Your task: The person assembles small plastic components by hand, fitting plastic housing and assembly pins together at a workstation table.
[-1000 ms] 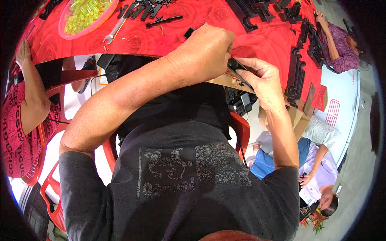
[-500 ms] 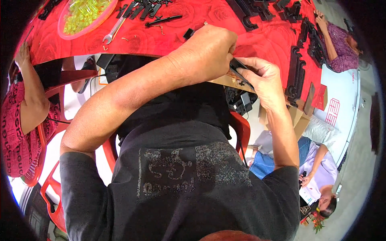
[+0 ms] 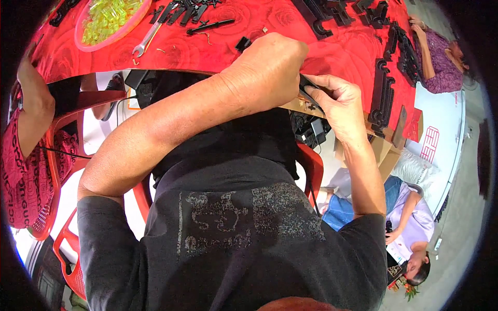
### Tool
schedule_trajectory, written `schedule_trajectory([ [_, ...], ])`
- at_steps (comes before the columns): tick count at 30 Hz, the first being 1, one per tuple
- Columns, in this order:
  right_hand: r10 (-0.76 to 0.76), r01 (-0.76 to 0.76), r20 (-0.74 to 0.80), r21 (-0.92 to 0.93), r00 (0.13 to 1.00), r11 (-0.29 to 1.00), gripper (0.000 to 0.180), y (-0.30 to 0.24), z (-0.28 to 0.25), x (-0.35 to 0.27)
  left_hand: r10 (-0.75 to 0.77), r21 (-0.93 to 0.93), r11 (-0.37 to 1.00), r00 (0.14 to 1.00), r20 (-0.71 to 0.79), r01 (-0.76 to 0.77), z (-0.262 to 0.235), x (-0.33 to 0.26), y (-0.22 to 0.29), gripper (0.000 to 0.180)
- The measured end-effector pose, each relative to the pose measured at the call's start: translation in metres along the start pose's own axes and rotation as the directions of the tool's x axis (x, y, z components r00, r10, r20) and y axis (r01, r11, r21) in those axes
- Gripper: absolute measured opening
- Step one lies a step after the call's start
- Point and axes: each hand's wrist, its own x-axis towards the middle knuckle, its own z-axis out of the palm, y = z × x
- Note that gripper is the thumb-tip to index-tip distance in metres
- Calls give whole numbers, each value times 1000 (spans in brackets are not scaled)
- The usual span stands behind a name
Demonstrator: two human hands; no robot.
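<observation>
My right hand pinches a long, narrow black plastic part between thumb and fingers, just over the table's near edge. My left hand is closed in a fist at the part's other end. Its fingertips are turned away and hidden, so what they grip cannot be made out. A small black block lies on the red cloth beside my left knuckles. Farther off are a thin black rod-like piece and an open-ended wrench.
A pink-rimmed bowl of clear yellow-green pieces stands at the far left of the red-covered table. Black mouldings line the right side. Co-workers sit at left, at far right and at lower right. Red chairs stand near me.
My hands and the black part have barely shifted. The co-worker at left has drawn an arm in, and the one at lower right has lowered a hand slightly.
</observation>
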Motion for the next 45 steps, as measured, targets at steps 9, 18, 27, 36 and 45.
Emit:
schedule_trajectory([
  [9,-4,4,-20,13,1000,1000,20,0,1,-1,-6,41,999,999,31,5,-4,1,3,6],
  [18,-50,50,-17,-2,999,999,20,-2,3,-2,-44,74,997,994,96,37,-6,3,3,8],
  [27,-62,62,-14,-22,998,998,20,-2,4,-9,-23,75,997,988,151,12,-8,3,3,9],
  [36,-24,25,-45,30,999,999,20,-1,5,-7,29,116,993,996,88,-39,-4,6,4,7],
  [45,-61,60,-20,-15,998,998,19,1,5,-7,36,100,994,990,134,-49,-5,4,1,7],
])
